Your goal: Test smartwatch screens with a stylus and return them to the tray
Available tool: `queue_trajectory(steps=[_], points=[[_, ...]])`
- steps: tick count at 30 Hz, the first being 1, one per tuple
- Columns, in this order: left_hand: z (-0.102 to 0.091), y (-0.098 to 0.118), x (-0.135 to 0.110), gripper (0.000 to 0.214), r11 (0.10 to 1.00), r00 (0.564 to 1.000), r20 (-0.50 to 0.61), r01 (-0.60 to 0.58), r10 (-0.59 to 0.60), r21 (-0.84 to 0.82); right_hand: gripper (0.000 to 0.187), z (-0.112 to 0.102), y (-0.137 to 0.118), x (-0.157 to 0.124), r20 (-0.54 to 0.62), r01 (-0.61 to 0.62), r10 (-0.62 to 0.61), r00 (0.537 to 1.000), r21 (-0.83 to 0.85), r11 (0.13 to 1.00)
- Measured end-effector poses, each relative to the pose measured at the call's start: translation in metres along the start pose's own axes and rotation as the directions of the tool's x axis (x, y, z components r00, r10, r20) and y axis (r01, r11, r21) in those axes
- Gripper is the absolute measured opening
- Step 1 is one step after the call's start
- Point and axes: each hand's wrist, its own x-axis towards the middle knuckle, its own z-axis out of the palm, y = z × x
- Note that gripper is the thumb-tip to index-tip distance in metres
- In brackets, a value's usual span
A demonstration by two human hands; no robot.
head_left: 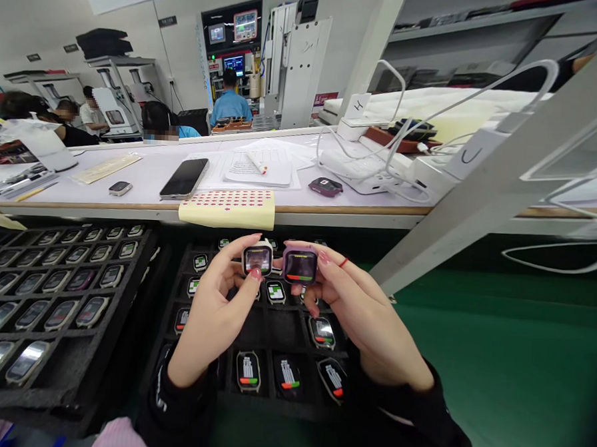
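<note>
Above the tray (286,326), white watch (257,259) and purple watch (300,266) stand upright, screens facing the wearer.

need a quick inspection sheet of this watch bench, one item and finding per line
surface: green mat beside a black foam tray; pale shelf behind.
job's things: white watch and purple watch, screens lit, held above the foam tray of similar units.
clutter: phone, sticker sheet, papers and spare watch on shelf; second tray, filled, at left.
grip: left hand pinches white watch; right hand holds purple watch.
cables: white cables loop from charger boxes on shelf.
surroundings: people at benches; machines with screens behind.
</note>
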Motion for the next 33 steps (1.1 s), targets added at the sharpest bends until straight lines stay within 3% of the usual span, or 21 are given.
queue_trajectory(steps=[12, 23, 30, 33], points=[[-0.0008, 0.0017, -0.0006, 0.04, 1.0, 1.0, -0.027, 0.005, -0.005, 0.004, 0.026, -0.0018, -0.0012, 0.0007, 0.012, 0.027, -0.028, 1.0, 0.067, 0.997], [-0.0005, -0.0004, 0.0001, 0.039, 1.0, 0.999, -0.031, -0.008, 0.009, 0.02, 0.031, -0.0028, -0.0008, -0.0015, 0.01, 0.018, -0.019, 1.0, 0.046, 0.999], [-0.0005, -0.0002, 0.0008, 0.021, 0.999, 0.998, -0.045, -0.034, 0.034, -0.004, 0.029, -0.0022, -0.0005, 0.0, 0.025, 0.032, -0.033, 0.999, 0.049, 0.998], [-0.0019, -0.0011, 0.001, 0.03, 0.999, 0.999, -0.023, -0.04, 0.041, 0.025, 0.028, -0.0021, -0.001, 0.0003, 0.027, 0.036, -0.037, 0.999, 0.055, 0.998]])
